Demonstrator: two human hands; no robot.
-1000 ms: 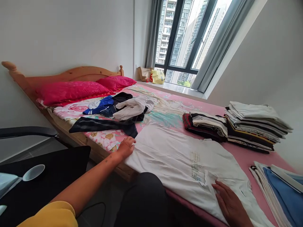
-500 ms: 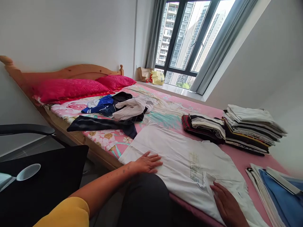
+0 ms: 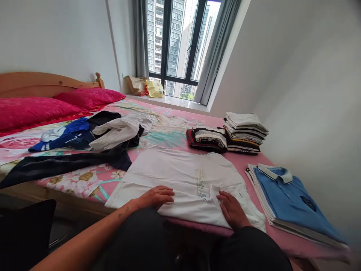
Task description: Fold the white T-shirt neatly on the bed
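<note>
A white T-shirt [image 3: 169, 169] with printed lettering is spread flat along the near edge of the bed. My left hand [image 3: 158, 196] rests near the shirt's lower left edge, fingers loosely bent and nothing visible in its grip. On the right, my right hand [image 3: 232, 210] touches the shirt beside a small raised fold next to the print, with its fingers extended. Beyond the right hand lies a flat stack of shirts topped by a blue polo shirt [image 3: 284, 195].
Loose clothes lie to the left, including dark trousers [image 3: 70, 162] and a crumpled white garment [image 3: 118, 130]. Folded piles [image 3: 208, 139] and a taller clothes stack [image 3: 245, 131] stand at the back right. Red pillows [image 3: 87, 98] lie by the headboard; a black chair [image 3: 28, 229] is lower left.
The view has turned right, showing more of the blue polo shirt. My left hand has gone from spread flat to loosely bent on the T-shirt. My right hand stays by the fold.
</note>
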